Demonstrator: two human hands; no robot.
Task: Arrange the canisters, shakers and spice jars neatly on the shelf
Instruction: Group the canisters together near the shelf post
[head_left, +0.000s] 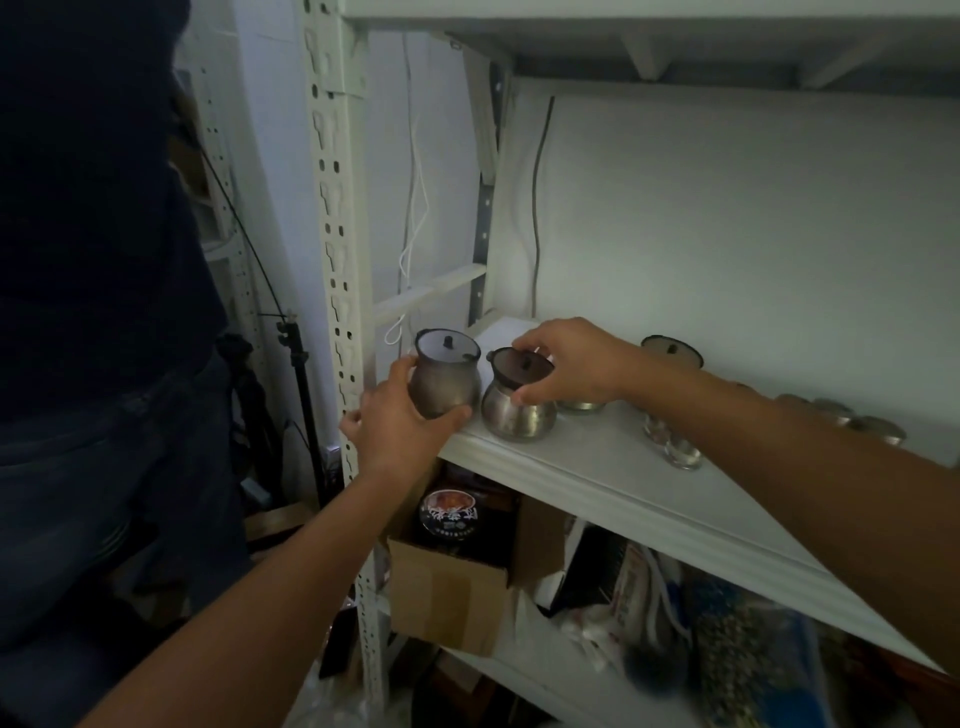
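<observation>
Two round metal canisters with dark lids stand at the left end of the white shelf (597, 467). My left hand (400, 421) wraps around the left canister (444, 376) at the shelf's corner. My right hand (566, 364) grips the lid of the second canister (517, 410) from above. A third canister (670, 349) stands farther back, partly hidden by my right arm. Small glass shakers (672, 447) sit under my right forearm. Several metal-lidded jars (852, 415) line up to the right.
A perforated white upright (340, 260) frames the shelf's left side, with cords (415, 218) hanging behind it. Below are a cardboard box (452, 587) holding a dark tin and several bags. Another person in dark clothes (104, 312) stands close on the left, beside a tripod.
</observation>
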